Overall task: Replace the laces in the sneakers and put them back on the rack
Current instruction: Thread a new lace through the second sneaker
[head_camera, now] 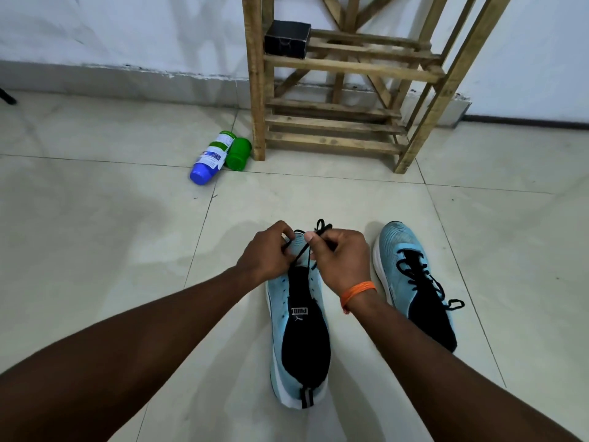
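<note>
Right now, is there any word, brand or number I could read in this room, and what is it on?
"PUMA": white, on the black tongue of the nearer sneaker, upside down from this view, with a small logo beneath it.
Label of the bottle lying on the floor: print too small to read.
Black box on the wooden rack: faint marking, unreadable.

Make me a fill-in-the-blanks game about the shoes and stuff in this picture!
The left hand and right hand pinch a ____ lace.
The wristband on the right wrist is ____.
The bottle lying on the floor has a ____ cap.
Missing words: black, orange, blue.
</note>
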